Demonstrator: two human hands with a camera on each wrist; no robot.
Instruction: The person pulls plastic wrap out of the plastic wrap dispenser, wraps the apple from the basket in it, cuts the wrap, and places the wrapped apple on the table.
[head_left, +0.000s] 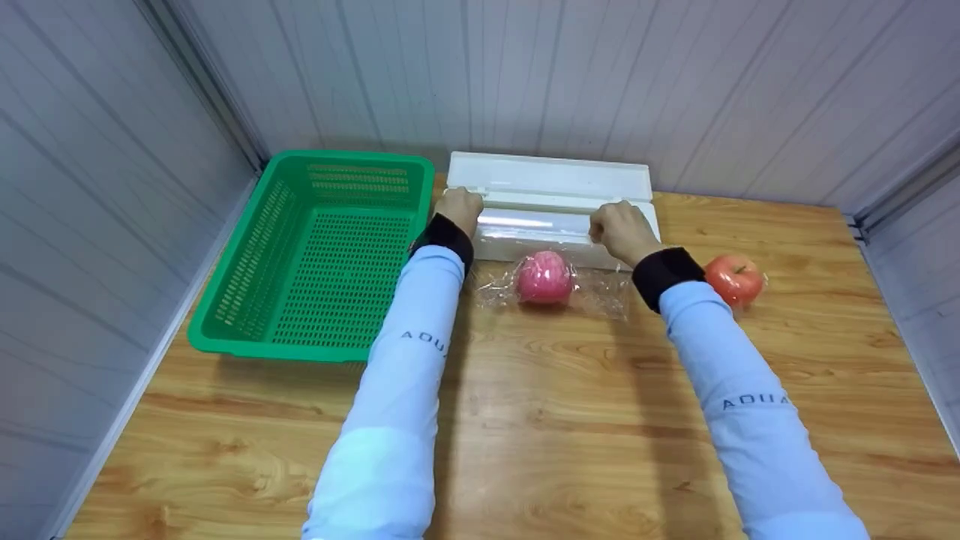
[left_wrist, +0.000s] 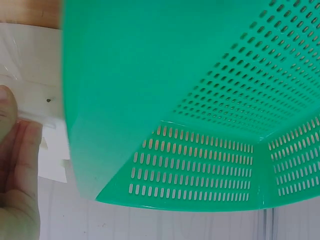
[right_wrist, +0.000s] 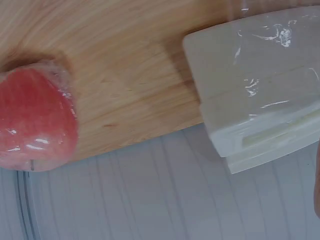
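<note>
A white cling film box (head_left: 551,180) lies with its lid up against the back wall, a roll of clear film (head_left: 532,225) inside. At its left end my left hand (head_left: 460,210) has its thumb and fingers curled, pinching the film. My right hand (head_left: 624,231) pinches the film near the right end; its fingertips are mostly hidden. Just in front of the box sits a pink apple (head_left: 544,277), with clear film (head_left: 600,292) spread about it on both sides. In the right wrist view, film glints over the box's end (right_wrist: 250,85).
To the left stands a green plastic basket (head_left: 315,352) with slotted sides, close beside my left hand. A red apple (head_left: 735,279) wrapped in film rests on the wooden table (head_left: 540,435), right of my right wrist. Pale panel walls (head_left: 525,75) enclose the back and sides.
</note>
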